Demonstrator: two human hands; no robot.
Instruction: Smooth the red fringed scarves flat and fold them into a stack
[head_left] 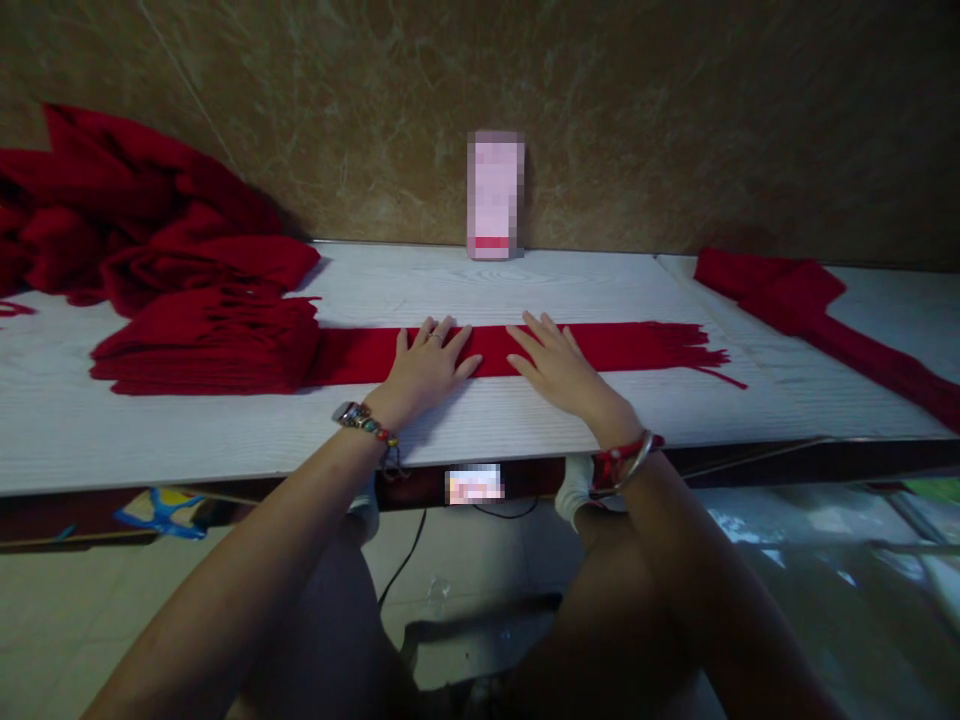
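A red scarf [637, 346] lies stretched flat along the white table, its fringed end pointing right. My left hand [429, 362] rests on the scarf near its middle, palm down with the fingers spread. Just to the right, my right hand [553, 362] presses flat on the same scarf, fingers also apart. Neither hand grips the cloth. At the left, a stack of folded red scarves [210, 345] with fringes on top sits over or against the scarf's left end, which is hidden there.
Loose red cloth [150, 220] is heaped at the back left of the white table [405, 280]. Another red scarf [795, 295] trails off to the right. A pink phone-like object [495, 195], blurred out, leans on the brown marbled wall. Blue-handled scissors [161, 513] lie below the table edge.
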